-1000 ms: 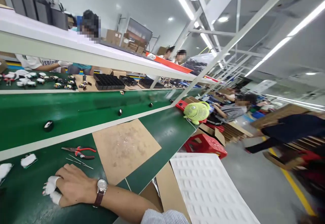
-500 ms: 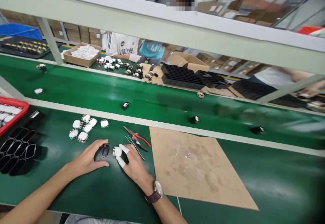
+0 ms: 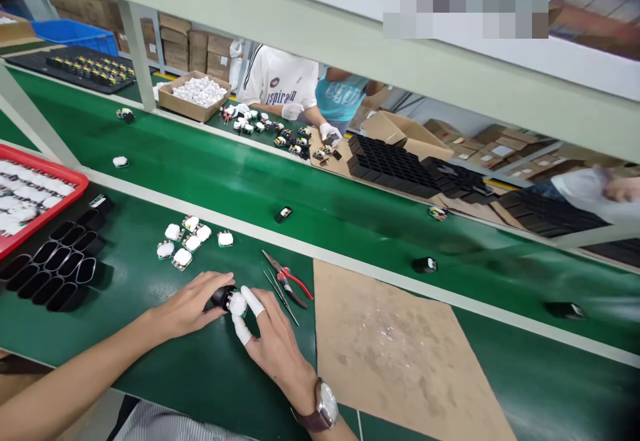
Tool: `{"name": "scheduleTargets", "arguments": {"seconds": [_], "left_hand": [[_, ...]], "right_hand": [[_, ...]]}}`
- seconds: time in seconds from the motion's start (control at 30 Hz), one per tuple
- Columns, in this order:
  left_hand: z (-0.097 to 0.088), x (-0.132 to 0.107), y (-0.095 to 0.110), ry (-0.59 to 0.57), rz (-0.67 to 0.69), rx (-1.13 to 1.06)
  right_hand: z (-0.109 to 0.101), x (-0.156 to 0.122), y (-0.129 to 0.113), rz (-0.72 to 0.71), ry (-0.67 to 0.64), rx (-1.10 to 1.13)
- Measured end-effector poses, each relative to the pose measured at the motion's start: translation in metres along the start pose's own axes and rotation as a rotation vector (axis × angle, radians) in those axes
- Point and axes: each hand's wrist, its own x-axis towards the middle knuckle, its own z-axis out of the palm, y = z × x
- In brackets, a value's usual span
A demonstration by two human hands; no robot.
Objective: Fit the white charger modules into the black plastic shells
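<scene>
Left hand (image 3: 193, 307) and right hand (image 3: 273, 341), fingers pinched on a black shell (image 3: 220, 296) and white insert (image 3: 237, 303) above the green surface (image 3: 165, 361); misaligned pressing could jam or drop them.

Single head-worn view, looking forward and down across a green workbench (image 3: 150, 361) from its near edge. The wearer's forearms enter from the bottom, close to the lens. Beyond lie the conveyor belt (image 3: 350, 221) and, farther off, the opposite bench under an overhead shelf beam (image 3: 300, 34). No second view.
</scene>
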Motion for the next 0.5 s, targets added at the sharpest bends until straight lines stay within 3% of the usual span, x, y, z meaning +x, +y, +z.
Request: {"name": "scheduleTargets", "arguments": {"seconds": [0.33,0.5], "left_hand": [[0.0021,-0.0044,-0.0003,-0.047,-0.01,0.022],[0.0026,-0.0054,0.0012,-0.058,-0.006,0.019]], "right_hand": [[-0.0014,0.0048,-0.0016,-0.046,-0.102,-0.126],[-0.005,0.0072,-0.0015,-0.026,-0.206,-0.08]]}}
